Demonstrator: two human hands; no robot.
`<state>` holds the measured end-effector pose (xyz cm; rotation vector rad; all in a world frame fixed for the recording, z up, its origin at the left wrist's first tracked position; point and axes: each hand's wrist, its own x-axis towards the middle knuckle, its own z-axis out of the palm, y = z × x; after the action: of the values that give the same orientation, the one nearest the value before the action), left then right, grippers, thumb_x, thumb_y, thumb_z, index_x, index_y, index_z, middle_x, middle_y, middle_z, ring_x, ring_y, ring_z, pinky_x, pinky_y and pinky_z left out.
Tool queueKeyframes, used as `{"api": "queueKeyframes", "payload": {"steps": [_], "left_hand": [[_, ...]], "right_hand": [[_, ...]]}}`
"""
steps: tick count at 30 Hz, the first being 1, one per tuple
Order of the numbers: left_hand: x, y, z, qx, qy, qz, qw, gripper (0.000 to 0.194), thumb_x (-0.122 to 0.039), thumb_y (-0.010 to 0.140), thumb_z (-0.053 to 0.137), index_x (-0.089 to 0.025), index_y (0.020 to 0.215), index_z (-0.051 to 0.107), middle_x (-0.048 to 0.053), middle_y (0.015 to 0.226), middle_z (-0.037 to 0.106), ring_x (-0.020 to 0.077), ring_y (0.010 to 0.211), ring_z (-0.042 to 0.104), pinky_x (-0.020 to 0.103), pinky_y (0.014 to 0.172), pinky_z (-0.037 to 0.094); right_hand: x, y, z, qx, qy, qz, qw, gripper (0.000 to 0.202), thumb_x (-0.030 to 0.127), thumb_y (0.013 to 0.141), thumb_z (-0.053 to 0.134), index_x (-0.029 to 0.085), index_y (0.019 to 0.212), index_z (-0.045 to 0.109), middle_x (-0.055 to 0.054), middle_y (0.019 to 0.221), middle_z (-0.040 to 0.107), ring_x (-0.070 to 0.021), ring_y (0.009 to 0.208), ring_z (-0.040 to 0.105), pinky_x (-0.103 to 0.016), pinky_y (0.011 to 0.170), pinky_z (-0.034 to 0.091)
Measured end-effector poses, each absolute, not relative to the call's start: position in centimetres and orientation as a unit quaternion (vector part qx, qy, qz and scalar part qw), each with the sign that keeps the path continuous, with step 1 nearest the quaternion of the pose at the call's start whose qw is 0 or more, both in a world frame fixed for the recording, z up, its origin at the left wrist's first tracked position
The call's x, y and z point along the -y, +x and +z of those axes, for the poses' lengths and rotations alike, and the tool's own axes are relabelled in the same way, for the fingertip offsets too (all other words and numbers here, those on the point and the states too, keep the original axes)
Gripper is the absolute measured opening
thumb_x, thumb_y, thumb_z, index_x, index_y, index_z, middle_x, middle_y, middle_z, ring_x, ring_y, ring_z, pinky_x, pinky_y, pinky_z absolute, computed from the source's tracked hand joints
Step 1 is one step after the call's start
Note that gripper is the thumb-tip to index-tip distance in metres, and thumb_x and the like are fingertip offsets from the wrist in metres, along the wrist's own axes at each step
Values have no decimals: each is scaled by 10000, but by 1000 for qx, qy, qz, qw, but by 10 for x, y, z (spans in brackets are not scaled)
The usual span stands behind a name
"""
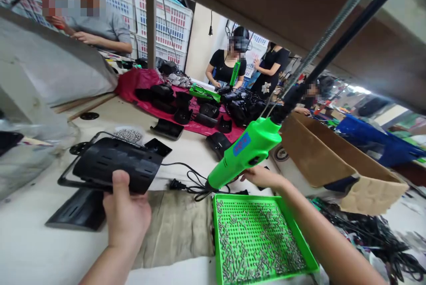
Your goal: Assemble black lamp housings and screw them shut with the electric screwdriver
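My left hand (128, 214) grips a black rounded plastic housing (116, 163) with vent slots, thumb across its side. A wire-like bracket loops round the housing's left end, and a black cord (186, 169) with a plug runs from its right end. Behind the hanging green electric screwdriver (244, 154) is my right hand (261, 176). Its fingers are partly hidden, so whether they hold anything cannot be seen. Below that hand sits a green perforated tray (216, 236) of loose screws. A curved black cover (80, 209) lies beneath the held housing.
A bowl of small metal parts (128, 135) stands behind the housing. Several black shells lie on pink sheeting (133, 83). An open cardboard box (306, 156) and tangled cords (382, 240) are at right. A shelf (266, 9) hangs overhead; several people work beyond.
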<state>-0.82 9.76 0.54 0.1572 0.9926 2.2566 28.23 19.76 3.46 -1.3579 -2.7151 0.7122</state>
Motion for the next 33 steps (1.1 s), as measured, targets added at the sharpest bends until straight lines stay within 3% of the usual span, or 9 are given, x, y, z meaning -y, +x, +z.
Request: {"api": "queueKeyframes", "payload": {"steps": [2,5,8,13,15,18,22,27,33], "left_hand": [[-98,-9,3,-380,49,861,335,701,-566,562,821,-176,1117,645,82,1207,668,292,1246,525,525,1116,329],[-97,-8,0,-371,64,862,339,634,-571,631,778,-178,1112,652,82,1210,669,290,1250,522,530,1105,339],[-95,-6,-1,-364,74,858,354,587,-584,656,754,-167,1061,672,89,1167,689,286,1249,525,518,1104,341],[-94,-6,0,-360,65,850,380,579,-568,637,777,-168,1045,682,92,1149,699,286,1242,533,497,1086,375],[-93,-6,1,-355,63,846,392,581,-561,639,779,-196,1081,677,73,1195,682,282,1256,521,496,1086,378],[-92,-5,2,-350,69,836,417,563,-554,671,760,-212,1111,673,63,1237,663,271,1277,501,469,1088,383],[-90,-2,-1,-352,77,813,457,583,-543,650,779,-223,1126,672,57,1238,665,280,1273,504,434,1056,433],[-92,1,-7,-369,79,793,478,634,-589,640,764,-207,1137,667,84,1224,671,300,1220,553,456,1047,442],[-95,-15,5,-359,69,861,353,547,-603,646,753,-253,1061,681,-1,1266,649,281,1315,459,481,1117,364]], "right_hand": [[-201,280,32,873,-457,169,21,439,54,847,425,200,1213,621,-110,1175,663,-240,1016,642,-416,924,485],[-209,269,26,881,-460,113,2,260,122,834,532,186,1036,683,-136,1146,660,-302,1122,560,-463,969,422],[-213,260,24,889,-445,98,-38,170,117,803,563,195,868,699,-104,1034,697,-278,1039,584,-422,911,439],[-211,262,33,895,-426,103,-83,230,90,680,695,226,865,703,-52,1003,718,-254,1004,610,-407,925,429],[-212,266,35,889,-444,91,-69,179,103,708,702,213,849,704,-70,1010,713,-266,1032,602,-426,951,414],[-218,268,29,867,-494,63,-12,104,180,859,610,184,932,683,-97,1088,676,-246,1043,594,-432,950,429],[-228,261,16,843,-529,63,76,228,340,948,532,169,1080,607,-70,1103,635,-193,962,616,-404,859,502],[-226,256,15,874,-449,144,112,225,322,947,458,184,979,632,-51,941,683,-184,806,628,-310,706,520],[-216,274,26,903,-385,176,76,172,336,774,659,177,839,649,-38,798,663,-184,718,600,-318,695,510]]}}
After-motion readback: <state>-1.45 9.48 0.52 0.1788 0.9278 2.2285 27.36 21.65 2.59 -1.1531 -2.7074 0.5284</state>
